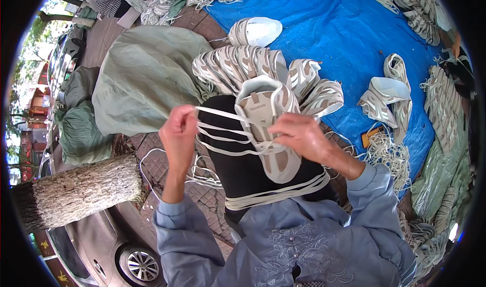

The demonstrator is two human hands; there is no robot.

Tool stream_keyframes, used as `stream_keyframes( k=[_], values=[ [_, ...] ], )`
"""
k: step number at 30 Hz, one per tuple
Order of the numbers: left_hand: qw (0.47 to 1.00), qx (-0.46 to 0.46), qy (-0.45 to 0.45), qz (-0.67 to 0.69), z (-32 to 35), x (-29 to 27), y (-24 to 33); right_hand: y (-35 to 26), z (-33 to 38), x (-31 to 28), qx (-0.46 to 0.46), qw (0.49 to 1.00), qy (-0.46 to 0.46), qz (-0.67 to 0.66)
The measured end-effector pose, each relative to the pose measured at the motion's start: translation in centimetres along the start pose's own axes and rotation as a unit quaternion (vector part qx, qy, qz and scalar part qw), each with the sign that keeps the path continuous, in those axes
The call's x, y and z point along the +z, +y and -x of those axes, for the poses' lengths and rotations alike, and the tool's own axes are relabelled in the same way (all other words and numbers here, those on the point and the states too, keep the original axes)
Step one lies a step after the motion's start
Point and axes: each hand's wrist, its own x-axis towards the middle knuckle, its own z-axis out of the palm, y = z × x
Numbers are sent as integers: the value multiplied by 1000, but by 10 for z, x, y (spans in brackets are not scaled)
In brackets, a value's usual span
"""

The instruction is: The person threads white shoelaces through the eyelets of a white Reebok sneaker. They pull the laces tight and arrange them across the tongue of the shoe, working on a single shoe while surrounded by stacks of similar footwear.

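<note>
A beige and white shoe upper (283, 163) lies across my dark-trousered thighs, its toe toward me. White laces (223, 130) run from its eyelets in several loops out to the left. My left hand (180, 130) is closed around these loops, holding them stretched away from the shoe. Over the eyelets, my right hand (298, 135) pinches at the lace with thumb and forefinger. More laces (278, 193) lie in a bundle across my lap, below the toe.
A row of similar uppers (238, 64) stands just beyond my knees. To the right, a blue tarp (334, 39) bears more uppers (390, 97) and a heap of laces (390, 158). A grey-green sack (147, 79), a tree trunk (86, 191) and a parked car (116, 236) are at left.
</note>
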Motion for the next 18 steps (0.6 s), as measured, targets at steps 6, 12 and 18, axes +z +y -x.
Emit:
stream_keyframes(
  k=[6, 12, 18],
  values=[
    [887, -173, -180, 388, 12, 8, 61, -16, -24, 51, -51, 987, -154, -3],
    [578, -133, 44, 804, -5, -33, -36, 43, -42, -98, 217, 824, 153, -500],
    [705, -207, 277, 619, 0, -234, -304, 216, 25, -296, 274, 827, 325, -367]
  ],
)
